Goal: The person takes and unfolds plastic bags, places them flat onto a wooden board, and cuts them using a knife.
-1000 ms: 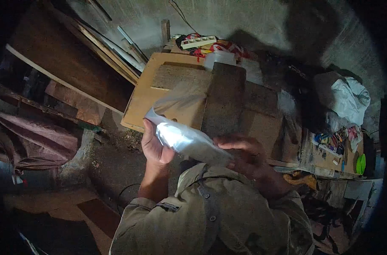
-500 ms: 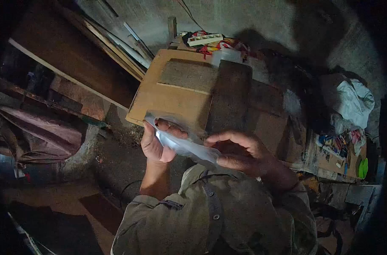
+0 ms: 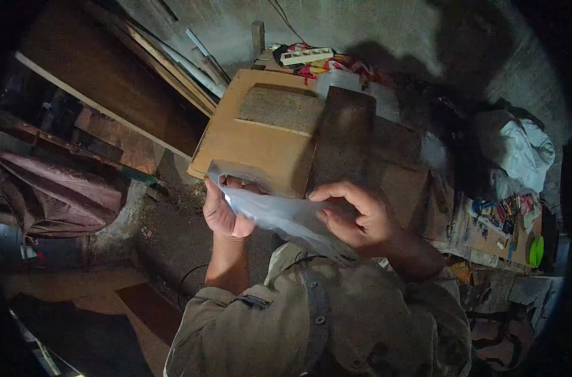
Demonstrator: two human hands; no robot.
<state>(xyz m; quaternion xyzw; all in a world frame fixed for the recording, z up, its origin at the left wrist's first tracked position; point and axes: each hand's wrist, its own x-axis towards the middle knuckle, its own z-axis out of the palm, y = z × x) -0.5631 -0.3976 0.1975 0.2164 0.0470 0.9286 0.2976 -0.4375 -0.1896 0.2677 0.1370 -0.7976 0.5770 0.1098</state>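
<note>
A clear, limp plastic bag [image 3: 276, 217] hangs in front of my chest. My left hand [image 3: 222, 210] is closed on its left end, thumb at the near side and fingers behind the film, partly seen through it. At the bag's right side is my right hand [image 3: 355, 213], its curved index finger and thumb apart at the edge of the film. Whether those fingertips touch the plastic is hard to make out. Beyond the bag lies a tan board [image 3: 251, 151] with a smaller grey-brown piece [image 3: 276, 108] on top.
A dark brown panel [image 3: 342, 141] lies right of the tan board. Behind are a white power strip [image 3: 307, 56] and clear plastic containers [image 3: 338, 81]. A white bag [image 3: 526, 151] and a green round object [image 3: 536, 251] lie right. Long boards [image 3: 170, 66] lean at left.
My right hand has moved up slightly and its thumb has come nearer the index finger. The bag's right part has spread out and hangs lower. My left hand keeps its hold.
</note>
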